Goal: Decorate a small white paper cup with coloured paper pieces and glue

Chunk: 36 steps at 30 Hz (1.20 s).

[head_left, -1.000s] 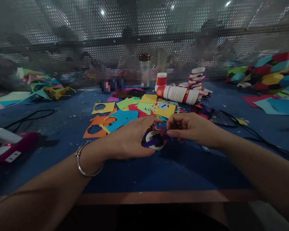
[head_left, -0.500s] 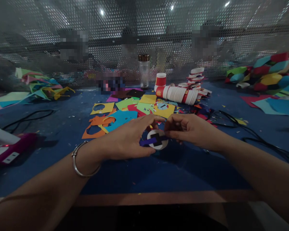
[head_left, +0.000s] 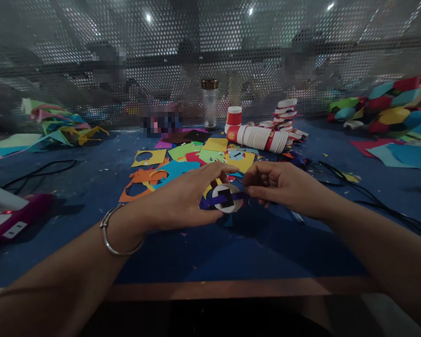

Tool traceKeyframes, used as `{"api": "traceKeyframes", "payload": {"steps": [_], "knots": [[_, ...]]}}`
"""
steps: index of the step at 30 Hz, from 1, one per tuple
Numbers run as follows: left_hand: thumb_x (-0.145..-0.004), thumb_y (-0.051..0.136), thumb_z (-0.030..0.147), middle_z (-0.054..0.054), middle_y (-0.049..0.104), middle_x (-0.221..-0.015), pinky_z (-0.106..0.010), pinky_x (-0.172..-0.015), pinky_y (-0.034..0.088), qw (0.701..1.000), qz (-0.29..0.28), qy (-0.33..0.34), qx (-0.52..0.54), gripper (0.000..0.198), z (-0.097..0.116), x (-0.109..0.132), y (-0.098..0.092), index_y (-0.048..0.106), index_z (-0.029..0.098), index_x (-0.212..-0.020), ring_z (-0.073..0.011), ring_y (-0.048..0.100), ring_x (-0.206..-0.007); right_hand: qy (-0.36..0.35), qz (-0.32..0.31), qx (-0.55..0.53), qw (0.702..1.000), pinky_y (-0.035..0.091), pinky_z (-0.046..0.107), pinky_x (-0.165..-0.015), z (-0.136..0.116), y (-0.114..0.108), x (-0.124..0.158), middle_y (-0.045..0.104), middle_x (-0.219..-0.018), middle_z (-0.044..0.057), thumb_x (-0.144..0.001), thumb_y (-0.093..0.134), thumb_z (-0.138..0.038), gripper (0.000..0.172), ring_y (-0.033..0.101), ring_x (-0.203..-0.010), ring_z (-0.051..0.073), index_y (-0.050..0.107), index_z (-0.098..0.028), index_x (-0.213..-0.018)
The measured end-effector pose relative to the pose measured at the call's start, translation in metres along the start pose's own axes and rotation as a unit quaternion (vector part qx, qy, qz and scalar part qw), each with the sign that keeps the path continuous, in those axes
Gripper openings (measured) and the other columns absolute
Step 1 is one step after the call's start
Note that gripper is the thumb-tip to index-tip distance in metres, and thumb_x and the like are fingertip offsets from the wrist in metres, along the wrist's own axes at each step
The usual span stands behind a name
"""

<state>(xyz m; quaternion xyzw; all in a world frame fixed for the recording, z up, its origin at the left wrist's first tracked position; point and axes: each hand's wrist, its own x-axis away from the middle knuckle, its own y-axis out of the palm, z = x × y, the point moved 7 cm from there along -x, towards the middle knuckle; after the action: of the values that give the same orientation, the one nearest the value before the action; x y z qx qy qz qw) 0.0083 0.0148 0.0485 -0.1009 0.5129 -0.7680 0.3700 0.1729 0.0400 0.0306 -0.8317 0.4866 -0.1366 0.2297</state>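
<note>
The white disc (head_left: 226, 198) carries a black square and a purple strip (head_left: 214, 201), held above the worktop (head_left: 231, 248). My left hand (head_left: 182, 199) cups its edge; my right hand (head_left: 277, 187) pinches the strip's end.

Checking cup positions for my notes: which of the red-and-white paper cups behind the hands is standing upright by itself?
The single paper cup just right of the clear bottle stands upright alone; the long cup stack beside it lies on its side.
</note>
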Motion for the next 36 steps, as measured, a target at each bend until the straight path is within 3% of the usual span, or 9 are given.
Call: {"api": "traceKeyframes", "payload": {"steps": [5, 10, 17, 23, 28, 36], "knots": [[-0.082, 0.07, 0.03, -0.009, 0.065, -0.131, -0.036, -0.098, 0.052, 1.0, -0.006, -0.002, 0.002, 0.068, -0.001, 0.0, -0.002, 0.045, 0.021, -0.145, -0.0241, 0.065, -0.116, -0.007, 0.003, -0.008, 1.0, 0.05, 0.024, -0.053, 0.001, -0.001, -0.001, 0.062, -0.066, -0.004, -0.081, 0.071, -0.031, 0.015, 0.058, -0.056, 0.01, 0.064, -0.02, -0.088], [-0.082, 0.071, 0.032, -0.008, 0.065, -0.134, -0.036, -0.101, 0.051, 0.999, -0.022, -0.015, 0.03, 0.068, -0.002, 0.0, -0.002, 0.045, 0.024, -0.145, -0.0248, 0.065, -0.119, 0.006, 0.007, -0.019, 1.0, 0.051, 0.024, -0.054, -0.003, -0.001, 0.001, 0.062, -0.067, -0.004, -0.078, 0.077, -0.039, 0.024, 0.058, -0.058, 0.01, 0.064, -0.02, -0.087], [-0.086, 0.071, 0.051, -0.008, 0.068, -0.13, -0.035, -0.097, 0.053, 0.989, -0.068, -0.056, 0.117, 0.062, -0.016, -0.002, 0.001, 0.051, 0.024, -0.138, -0.0235, 0.067, -0.114, -0.035, 0.044, -0.005, 0.998, 0.047, 0.023, -0.049, -0.014, -0.005, 0.005, 0.063, -0.063, -0.004, -0.079, 0.077, -0.044, 0.026, 0.057, -0.053, 0.01, 0.065, -0.022, -0.084], [-0.086, 0.07, 0.048, -0.009, 0.068, -0.133, -0.033, -0.091, 0.054, 0.982, -0.086, -0.085, 0.143, 0.056, -0.019, -0.006, 0.002, 0.056, 0.024, -0.134, -0.025, 0.067, -0.118, -0.072, 0.078, 0.038, 0.994, 0.045, 0.026, -0.051, -0.018, -0.011, 0.009, 0.064, -0.067, -0.002, -0.084, 0.071, -0.039, 0.018, 0.058, -0.056, 0.012, 0.067, -0.022, -0.086], [-0.087, 0.068, 0.034, -0.009, 0.07, -0.124, -0.035, -0.089, 0.055, 0.948, -0.112, -0.111, 0.276, 0.046, -0.019, -0.006, 0.008, 0.055, 0.024, -0.131, -0.0232, 0.069, -0.113, -0.13, 0.077, 0.098, 0.984, 0.05, 0.03, -0.062, -0.023, -0.008, 0.013, 0.071, -0.082, 0.003, -0.087, 0.068, -0.035, 0.016, 0.062, -0.067, 0.015, 0.071, -0.022, -0.093], [-0.082, 0.075, 0.029, -0.011, 0.068, -0.122, -0.04, -0.095, 0.053, 0.936, -0.09, -0.11, 0.322, 0.051, -0.028, -0.005, 0.008, 0.056, 0.021, -0.128, -0.0218, 0.068, -0.111, -0.194, 0.077, 0.158, 0.965, 0.052, 0.035, -0.069, -0.028, -0.005, 0.015, 0.073, -0.092, 0.006, -0.088, 0.061, -0.024, 0.012, 0.066, -0.078, 0.02, 0.073, -0.024, -0.093]]}}
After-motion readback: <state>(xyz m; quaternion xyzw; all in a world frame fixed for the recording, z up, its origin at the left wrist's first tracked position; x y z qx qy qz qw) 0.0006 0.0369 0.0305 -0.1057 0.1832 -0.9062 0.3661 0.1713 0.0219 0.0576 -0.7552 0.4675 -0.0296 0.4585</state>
